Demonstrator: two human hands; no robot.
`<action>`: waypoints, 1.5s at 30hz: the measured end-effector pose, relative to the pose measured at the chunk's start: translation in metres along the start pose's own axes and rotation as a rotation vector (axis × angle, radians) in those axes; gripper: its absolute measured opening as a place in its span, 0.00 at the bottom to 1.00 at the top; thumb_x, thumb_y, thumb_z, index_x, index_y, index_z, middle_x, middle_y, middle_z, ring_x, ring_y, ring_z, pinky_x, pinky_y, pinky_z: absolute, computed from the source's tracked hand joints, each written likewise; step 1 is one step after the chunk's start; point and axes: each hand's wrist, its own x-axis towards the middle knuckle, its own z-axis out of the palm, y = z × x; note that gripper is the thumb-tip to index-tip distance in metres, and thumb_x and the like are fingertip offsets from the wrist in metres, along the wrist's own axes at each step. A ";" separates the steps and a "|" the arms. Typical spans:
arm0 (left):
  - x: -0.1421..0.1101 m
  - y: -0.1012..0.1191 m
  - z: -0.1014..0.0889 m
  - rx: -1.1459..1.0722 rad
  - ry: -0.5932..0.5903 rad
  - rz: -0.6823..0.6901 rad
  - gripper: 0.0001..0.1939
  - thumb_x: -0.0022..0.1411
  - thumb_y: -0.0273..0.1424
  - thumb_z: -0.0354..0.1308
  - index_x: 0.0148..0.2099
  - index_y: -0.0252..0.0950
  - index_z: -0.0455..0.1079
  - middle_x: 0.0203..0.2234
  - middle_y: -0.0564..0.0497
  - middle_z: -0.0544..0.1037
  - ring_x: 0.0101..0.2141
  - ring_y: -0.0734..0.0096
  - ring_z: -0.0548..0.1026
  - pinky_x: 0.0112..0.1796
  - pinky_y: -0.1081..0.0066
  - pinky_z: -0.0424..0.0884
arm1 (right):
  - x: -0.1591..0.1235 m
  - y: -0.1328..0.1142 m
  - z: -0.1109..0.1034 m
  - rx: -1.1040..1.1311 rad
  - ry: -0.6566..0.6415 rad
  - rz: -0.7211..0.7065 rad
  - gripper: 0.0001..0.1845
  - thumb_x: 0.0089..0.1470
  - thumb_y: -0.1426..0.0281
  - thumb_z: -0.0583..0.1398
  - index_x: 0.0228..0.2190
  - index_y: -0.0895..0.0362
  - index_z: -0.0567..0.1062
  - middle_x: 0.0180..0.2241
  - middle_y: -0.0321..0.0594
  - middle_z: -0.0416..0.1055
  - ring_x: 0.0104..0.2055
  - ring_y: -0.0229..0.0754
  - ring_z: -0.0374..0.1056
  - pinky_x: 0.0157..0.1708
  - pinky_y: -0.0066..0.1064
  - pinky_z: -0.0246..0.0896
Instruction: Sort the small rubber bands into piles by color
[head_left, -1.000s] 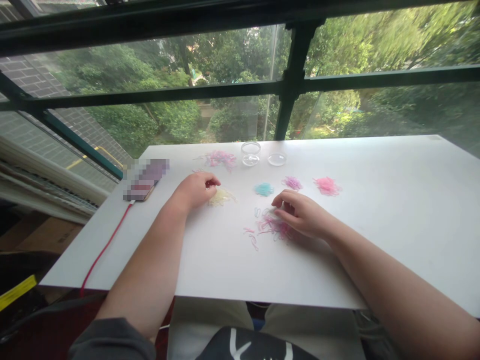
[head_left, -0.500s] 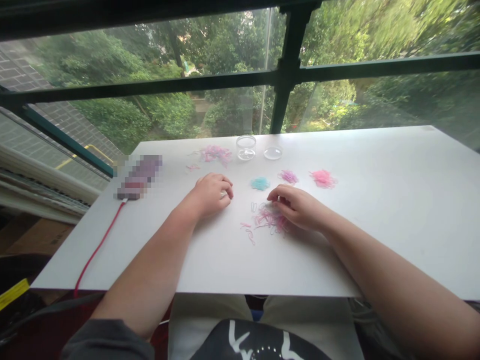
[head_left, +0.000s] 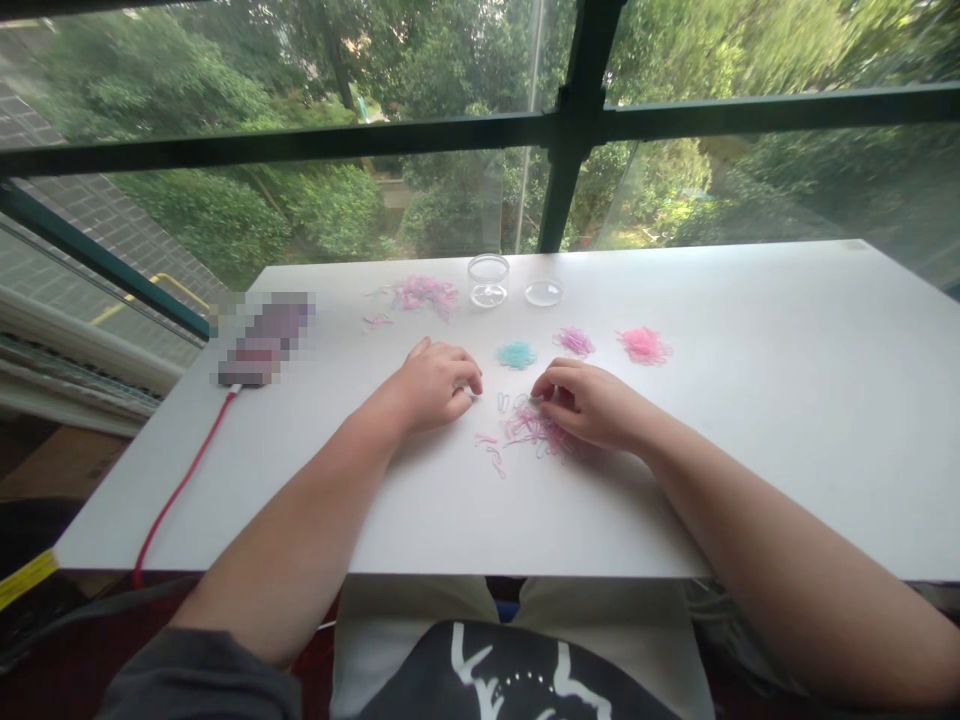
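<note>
On the white rectangular table (head_left: 780,360), a loose heap of small pink, lilac and pale looped bands (head_left: 534,428) lies near the middle, partly under the right hand (head_left: 592,398). That hand is curled, its thumb and forefinger reaching down at the heap's far edge; whether a band is pinched there, I cannot tell. The left hand (head_left: 440,385) is bent loosely just left of a few pale, narrow loops (head_left: 503,402), its fingertips turned toward them; its grip is too small to read, so I cannot tell whether it holds anything. Beyond the hands, from left to right, sit a compact heap of turquoise bands (head_left: 516,355), a heap of purple bands (head_left: 574,341) and a heap of bright pink bands (head_left: 643,345). Bands this thin probably cling and tangle, so a light pinch with thumb and forefinger, catching one loop at its end and drawing it sideways, should work better than scooping. The pale loops at the heap's far-left edge look easiest to take, being spread out and faint against the white surface only in colour. Keeping the right palm raised would avoid dragging strands along, and low, slow wrist movements should leave the turquoise and purple heaps undisturbed.
</note>
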 end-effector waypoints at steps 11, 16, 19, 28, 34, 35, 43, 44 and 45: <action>-0.002 -0.013 -0.010 0.047 -0.011 -0.129 0.10 0.53 0.29 0.51 0.28 0.39 0.74 0.35 0.51 0.77 0.43 0.60 0.70 0.58 0.44 0.44 | 0.001 -0.001 0.000 0.043 -0.032 0.018 0.08 0.46 0.77 0.59 0.28 0.57 0.78 0.30 0.38 0.71 0.26 0.34 0.66 0.29 0.27 0.61; -0.003 -0.010 -0.014 0.037 -0.047 -0.168 0.10 0.51 0.27 0.50 0.27 0.38 0.73 0.29 0.52 0.78 0.38 0.63 0.72 0.57 0.44 0.45 | 0.001 -0.006 -0.001 0.026 -0.043 0.052 0.07 0.45 0.77 0.58 0.24 0.57 0.76 0.28 0.37 0.71 0.27 0.35 0.65 0.28 0.27 0.59; -0.003 -0.010 -0.013 0.045 -0.033 -0.179 0.09 0.51 0.27 0.50 0.27 0.38 0.73 0.30 0.52 0.78 0.38 0.61 0.72 0.57 0.43 0.45 | 0.000 -0.007 -0.001 -0.005 -0.042 0.026 0.07 0.45 0.77 0.57 0.24 0.57 0.74 0.28 0.37 0.70 0.29 0.36 0.65 0.29 0.27 0.58; -0.001 0.012 -0.001 -0.017 0.006 0.054 0.09 0.54 0.27 0.51 0.35 0.38 0.72 0.36 0.50 0.76 0.43 0.63 0.71 0.58 0.46 0.48 | -0.003 -0.008 -0.001 0.008 -0.002 0.074 0.04 0.46 0.76 0.55 0.25 0.56 0.67 0.21 0.33 0.66 0.22 0.33 0.59 0.23 0.25 0.52; -0.002 0.017 0.005 -0.098 0.065 0.175 0.08 0.58 0.29 0.52 0.37 0.38 0.72 0.37 0.51 0.76 0.42 0.66 0.71 0.57 0.53 0.52 | -0.002 -0.008 0.002 0.092 0.039 0.044 0.03 0.47 0.76 0.56 0.26 0.56 0.67 0.21 0.32 0.64 0.22 0.32 0.58 0.23 0.25 0.52; -0.001 0.017 0.005 -0.112 0.084 0.193 0.07 0.58 0.30 0.53 0.37 0.38 0.72 0.37 0.50 0.76 0.42 0.66 0.71 0.56 0.54 0.53 | -0.002 -0.008 0.002 0.111 0.044 0.024 0.03 0.47 0.76 0.56 0.26 0.56 0.67 0.21 0.32 0.64 0.22 0.32 0.58 0.23 0.25 0.53; 0.003 0.023 0.015 -0.215 0.156 0.317 0.12 0.58 0.39 0.57 0.34 0.36 0.73 0.33 0.48 0.77 0.37 0.67 0.72 0.45 0.65 0.64 | -0.001 -0.010 0.008 0.225 0.107 -0.133 0.03 0.47 0.76 0.57 0.26 0.57 0.67 0.23 0.33 0.65 0.25 0.33 0.60 0.26 0.25 0.56; 0.003 0.024 0.016 -0.222 0.162 0.323 0.12 0.58 0.39 0.58 0.33 0.36 0.73 0.32 0.48 0.77 0.36 0.67 0.72 0.43 0.65 0.65 | -0.001 -0.010 0.008 0.234 0.111 -0.140 0.03 0.47 0.76 0.57 0.26 0.57 0.67 0.23 0.33 0.65 0.25 0.33 0.60 0.26 0.25 0.57; 0.004 0.025 0.018 -0.230 0.167 0.329 0.11 0.58 0.39 0.58 0.33 0.36 0.73 0.32 0.49 0.77 0.35 0.67 0.72 0.42 0.66 0.65 | -0.001 -0.011 0.008 0.241 0.115 -0.144 0.04 0.47 0.76 0.57 0.26 0.57 0.67 0.24 0.33 0.65 0.25 0.33 0.60 0.26 0.25 0.57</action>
